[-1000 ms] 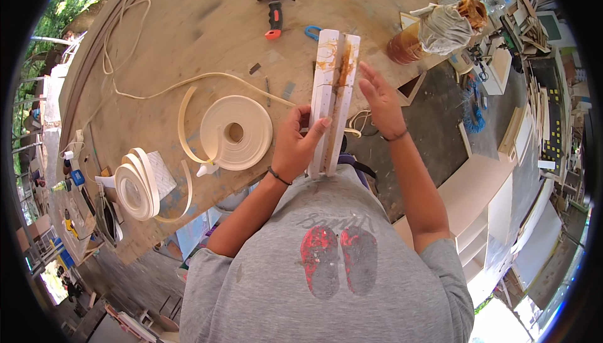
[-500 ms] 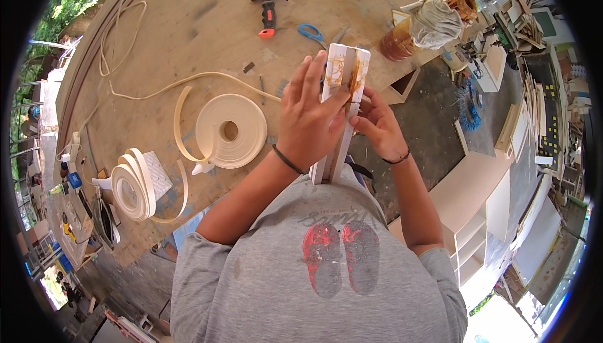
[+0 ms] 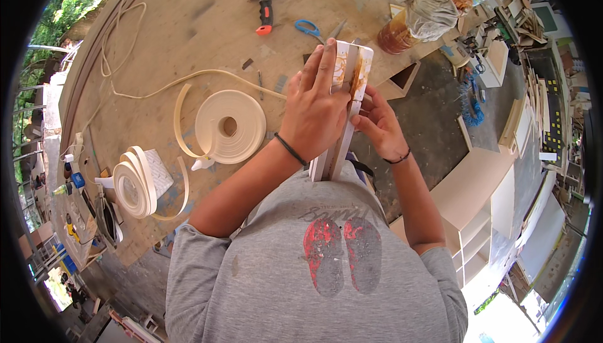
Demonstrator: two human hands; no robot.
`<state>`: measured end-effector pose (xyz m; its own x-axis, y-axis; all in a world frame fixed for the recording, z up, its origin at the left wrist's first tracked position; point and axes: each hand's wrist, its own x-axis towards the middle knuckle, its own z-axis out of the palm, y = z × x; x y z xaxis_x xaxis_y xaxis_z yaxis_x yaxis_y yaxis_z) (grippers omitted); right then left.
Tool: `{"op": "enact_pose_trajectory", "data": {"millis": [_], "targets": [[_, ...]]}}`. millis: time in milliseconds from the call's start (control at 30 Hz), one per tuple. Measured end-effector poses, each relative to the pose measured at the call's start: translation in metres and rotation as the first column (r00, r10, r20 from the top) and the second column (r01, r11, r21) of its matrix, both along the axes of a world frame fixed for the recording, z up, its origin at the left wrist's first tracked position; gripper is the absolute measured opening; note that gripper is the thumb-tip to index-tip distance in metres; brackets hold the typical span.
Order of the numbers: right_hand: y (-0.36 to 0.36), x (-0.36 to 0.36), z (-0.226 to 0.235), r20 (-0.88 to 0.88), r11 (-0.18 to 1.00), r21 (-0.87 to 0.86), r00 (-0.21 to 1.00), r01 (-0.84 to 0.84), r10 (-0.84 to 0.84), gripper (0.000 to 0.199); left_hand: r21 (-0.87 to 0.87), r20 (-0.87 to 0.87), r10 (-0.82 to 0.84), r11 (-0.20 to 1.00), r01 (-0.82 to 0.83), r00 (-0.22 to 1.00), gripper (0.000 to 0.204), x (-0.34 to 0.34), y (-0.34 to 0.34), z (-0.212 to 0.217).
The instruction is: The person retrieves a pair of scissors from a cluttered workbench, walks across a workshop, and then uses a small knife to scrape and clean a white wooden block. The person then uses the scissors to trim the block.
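A narrow white channel-shaped board piece [image 3: 363, 60] stands on end against the front of my shirt, its far end smeared with brown glue. My left hand [image 3: 317, 110] wraps its left side, fingers stretched along it and thumb across the groove. Curled at the right edge, my right hand [image 3: 380, 126] holds the piece between thumb and fingers; some of its fingertips are hidden behind it. To the left, a cream roll of edge-banding strip [image 3: 242, 117] lies flat on the wooden worktable [image 3: 195, 41], and a loose end of strip runs behind my left hand.
Beyond my hands lie a hammer [image 3: 265, 13] and blue-handled scissors [image 3: 309, 27]. A jar of brown glue [image 3: 396, 34], covered by a cloth, stands near the table's right edge. A second coil [image 3: 134, 183] sits at the left; a white cabinet [image 3: 465, 186] stands at the right.
My left hand has shifted slightly right and farther up the board piece, its fingers closer together. The board piece has turned a little; my right hand keeps nearly the same place.
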<state>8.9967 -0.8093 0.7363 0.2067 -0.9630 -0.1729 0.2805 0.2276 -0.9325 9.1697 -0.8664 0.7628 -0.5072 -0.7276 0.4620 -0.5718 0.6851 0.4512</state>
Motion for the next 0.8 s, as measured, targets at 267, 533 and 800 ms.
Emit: {"op": "enact_pose_trajectory", "data": {"millis": [267, 533, 800], "targets": [[-0.002, 0.0, -0.004, -0.058, 0.999, -0.013, 0.998, -0.038, 0.037, 0.062, 0.05, 0.002, -0.009, 0.999, 0.009, 1.0, 0.014, -0.001, -0.002, -0.001], [0.001, 0.001, -0.008, -0.036, 1.0, 0.006, 0.999, -0.004, 0.004, 0.063, 0.044, 0.018, -0.096, 0.994, 0.095, 0.995, 0.017, -0.002, -0.009, -0.012], [0.002, -0.003, -0.011, 0.0, 1.0, -0.004, 1.0, 0.003, -0.003, 0.063, 0.087, 0.034, -0.157, 0.984, 0.154, 0.987, 0.033, 0.002, -0.011, -0.011]]}}
